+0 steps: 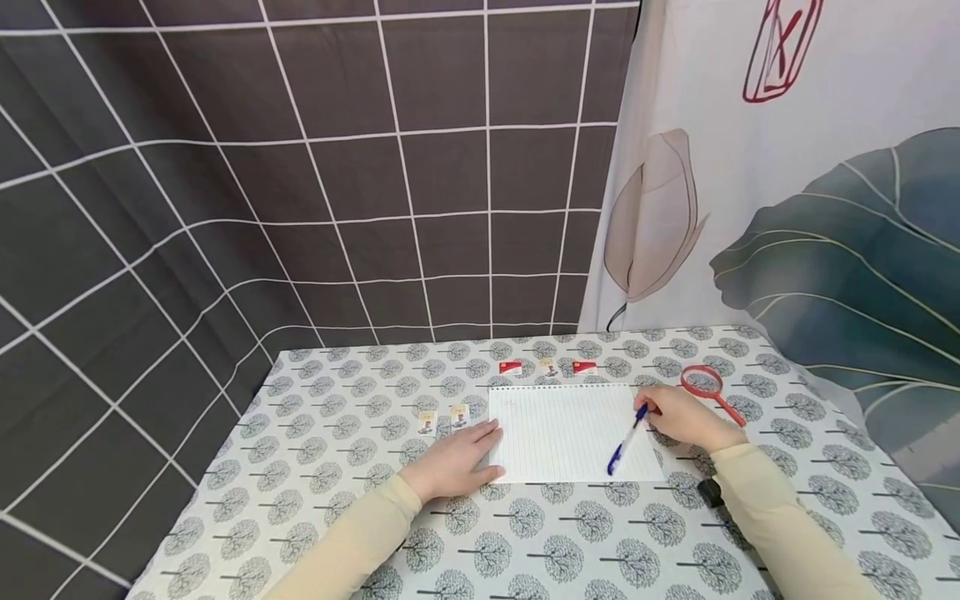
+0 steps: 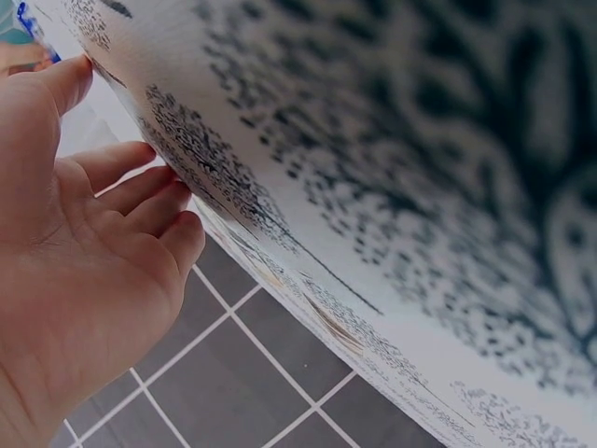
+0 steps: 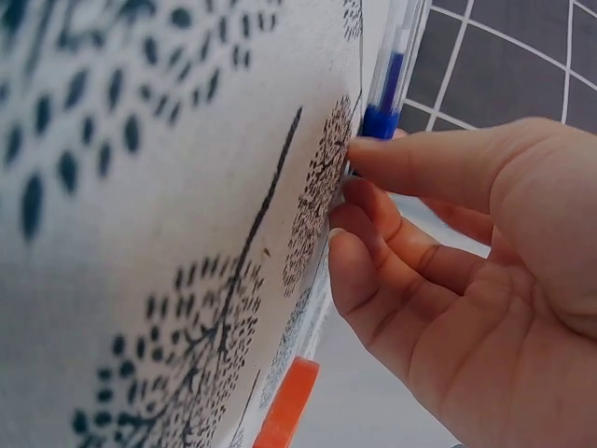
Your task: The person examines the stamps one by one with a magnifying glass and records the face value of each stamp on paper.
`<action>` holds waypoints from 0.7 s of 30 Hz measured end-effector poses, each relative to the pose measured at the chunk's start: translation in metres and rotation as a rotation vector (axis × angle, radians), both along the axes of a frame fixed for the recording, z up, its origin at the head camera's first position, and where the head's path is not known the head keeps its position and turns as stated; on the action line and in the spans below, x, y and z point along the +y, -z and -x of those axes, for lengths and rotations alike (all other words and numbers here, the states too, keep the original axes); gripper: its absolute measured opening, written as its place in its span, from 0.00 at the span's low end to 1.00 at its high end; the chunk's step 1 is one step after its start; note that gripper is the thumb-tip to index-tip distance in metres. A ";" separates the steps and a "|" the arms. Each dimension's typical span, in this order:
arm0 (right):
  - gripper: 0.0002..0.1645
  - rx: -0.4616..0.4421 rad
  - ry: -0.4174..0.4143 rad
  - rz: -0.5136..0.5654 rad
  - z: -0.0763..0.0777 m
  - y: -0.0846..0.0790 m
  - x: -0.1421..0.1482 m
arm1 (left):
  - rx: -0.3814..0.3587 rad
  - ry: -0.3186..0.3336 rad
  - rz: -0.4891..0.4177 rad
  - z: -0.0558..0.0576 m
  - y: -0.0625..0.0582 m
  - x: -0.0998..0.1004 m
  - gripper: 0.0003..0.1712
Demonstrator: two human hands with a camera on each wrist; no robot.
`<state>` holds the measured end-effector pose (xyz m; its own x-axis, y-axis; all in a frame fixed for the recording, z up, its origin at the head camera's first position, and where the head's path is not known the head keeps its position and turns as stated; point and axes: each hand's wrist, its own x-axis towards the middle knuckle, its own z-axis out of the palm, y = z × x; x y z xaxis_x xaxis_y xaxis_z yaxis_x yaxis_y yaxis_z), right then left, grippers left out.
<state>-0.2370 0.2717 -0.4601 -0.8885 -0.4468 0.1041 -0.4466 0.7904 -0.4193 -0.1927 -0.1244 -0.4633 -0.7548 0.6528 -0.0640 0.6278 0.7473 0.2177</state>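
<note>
Pinching the far end of a blue-and-clear pen point(image 1: 628, 437) between the thumb and curled fingers of the right hand point(image 1: 675, 415), over the right part of a lined pad point(image 1: 558, 442); slanted from there toward the near left, with blue at both ends. Cannot tell whether touching the paper at the near tip. Resting the left hand point(image 1: 456, 458) at the pad's left edge, with fingers loosely extended and thumb spread away toward the near side. Lying flat on a tree-printed desk point(image 1: 322, 500): the pad, with a row of holes along the far edge and faint marks at the far left, too pale to read. Set in a row just beyond: a red-and-white card point(image 1: 510, 367) at left, a beige card point(image 1: 548, 367) in the middle, another red-and-white card point(image 1: 584, 367) at right, with lettering or brand too small to make out. Left of the pad, near the left hand: two picture cards point(image 1: 460, 417), side by side, equally unreadable. Right of the right hand: a red magnifying glass point(image 1: 731, 408), with handle toward the near right. On the leaf-printed curtain point(image 1: 840, 267) at far right: bold red strokes point(image 1: 782, 46), box-like around crossing lines, not legible as a word.
</note>
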 end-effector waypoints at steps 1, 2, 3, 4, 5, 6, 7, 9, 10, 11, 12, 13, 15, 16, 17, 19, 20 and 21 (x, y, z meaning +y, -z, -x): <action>0.12 -0.010 -0.001 0.005 0.000 0.000 0.000 | -0.001 0.000 -0.001 0.000 0.000 0.000 0.38; 0.12 -0.022 -0.005 0.011 0.000 -0.001 -0.001 | 0.000 0.000 -0.002 0.000 0.000 0.000 0.38; 0.12 -0.034 -0.007 0.019 -0.001 -0.001 -0.002 | -0.003 0.000 -0.002 0.000 0.000 0.000 0.38; 0.11 -0.042 -0.009 0.027 -0.001 -0.001 -0.002 | -0.004 0.000 -0.002 0.001 0.000 -0.001 0.38; 0.12 -0.045 -0.007 0.030 -0.001 -0.001 -0.002 | -0.003 0.001 -0.001 0.000 0.000 -0.001 0.38; 0.12 -0.042 -0.012 0.032 0.000 -0.001 -0.003 | -0.002 0.002 -0.001 0.001 0.000 -0.001 0.38; 0.12 -0.041 -0.016 0.037 0.000 0.000 -0.003 | -0.002 0.002 0.000 0.000 0.000 -0.001 0.38; 0.12 -0.032 -0.022 0.039 0.001 0.001 -0.004 | -0.006 0.001 -0.003 0.001 0.000 -0.001 0.38; 0.12 -0.026 -0.026 0.037 0.001 0.001 -0.004 | -0.006 0.001 -0.005 0.001 0.000 -0.001 0.38; 0.12 -0.021 -0.028 0.035 0.001 0.002 -0.005 | -0.005 0.001 -0.006 0.001 0.000 -0.001 0.38; 0.13 -0.017 -0.031 0.034 0.002 0.002 -0.005 | -0.006 0.000 -0.006 0.001 0.000 -0.001 0.38; 0.13 -0.013 -0.032 0.034 0.002 0.002 -0.005 | -0.005 0.000 -0.006 0.001 0.000 -0.001 0.38; 0.13 -0.007 -0.034 0.034 0.002 0.002 -0.005 | -0.002 0.000 -0.005 0.001 0.001 -0.001 0.38; 0.13 -0.005 -0.036 0.034 0.002 0.002 -0.006 | 0.000 0.000 -0.004 0.001 0.001 -0.001 0.38; 0.13 -0.006 -0.037 0.035 0.002 0.002 -0.006 | 0.001 0.000 -0.002 0.002 0.001 -0.001 0.38; 0.12 -0.012 -0.041 0.041 0.002 0.001 -0.007 | 0.003 0.000 0.000 0.002 0.001 -0.001 0.38; 0.12 -0.016 -0.044 0.043 0.002 0.001 -0.008 | 0.001 -0.001 0.000 0.002 0.001 -0.002 0.38; 0.12 -0.019 -0.046 0.047 0.002 0.000 -0.009 | 0.001 -0.001 0.000 0.002 0.002 -0.002 0.38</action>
